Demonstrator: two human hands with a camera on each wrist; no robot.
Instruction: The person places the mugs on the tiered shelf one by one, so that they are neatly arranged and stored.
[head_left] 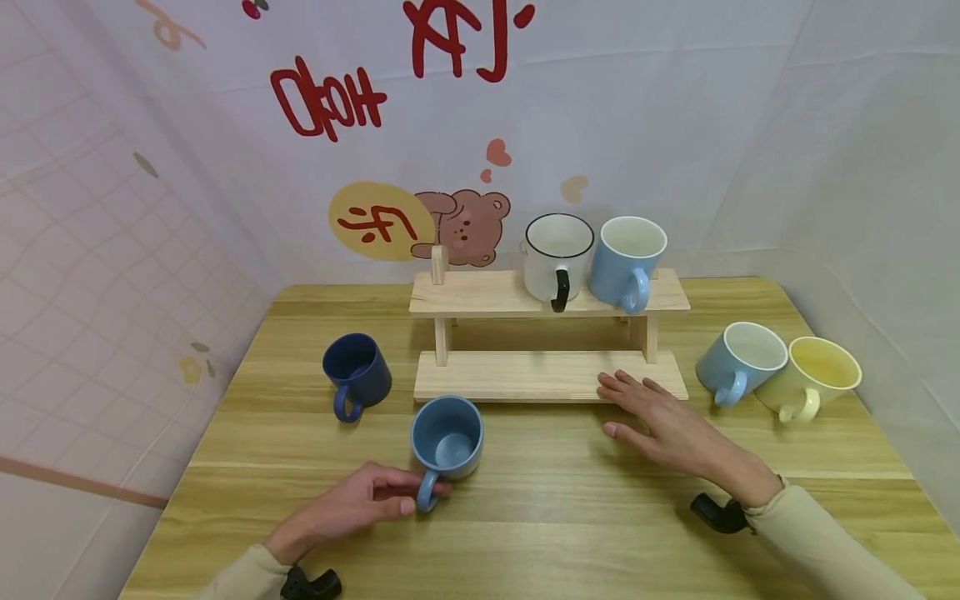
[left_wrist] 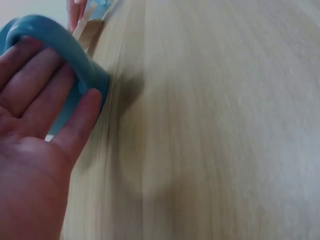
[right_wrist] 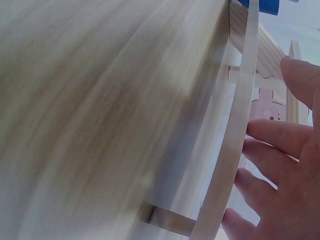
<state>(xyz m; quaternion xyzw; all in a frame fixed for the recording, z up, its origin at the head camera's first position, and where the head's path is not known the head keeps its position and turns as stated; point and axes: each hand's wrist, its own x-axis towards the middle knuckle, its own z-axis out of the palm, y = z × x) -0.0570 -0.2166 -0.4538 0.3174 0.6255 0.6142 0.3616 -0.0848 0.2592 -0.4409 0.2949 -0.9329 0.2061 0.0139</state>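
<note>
In the head view a blue-grey mug (head_left: 450,433) stands upright on the table, its handle toward the near side. My left hand (head_left: 363,504) is at that handle; in the left wrist view its nearly straight fingers (left_wrist: 37,82) reach through the loop of the mug handle (left_wrist: 65,42), thumb apart from them. My right hand (head_left: 660,425) is spread flat, fingertips at the front edge of the lower board of a two-tier wooden rack (head_left: 517,379). In the right wrist view the fingertips touch the rack's board edge (right_wrist: 232,150) and hold nothing.
On the upper board stand a white mug with black rim (head_left: 557,258) and a light blue mug (head_left: 626,258). A dark blue mug (head_left: 360,371) is left of the rack. A grey-blue mug (head_left: 738,358) and a yellow mug (head_left: 813,379) stand at the right. A printed cloth (head_left: 675,125) hangs behind.
</note>
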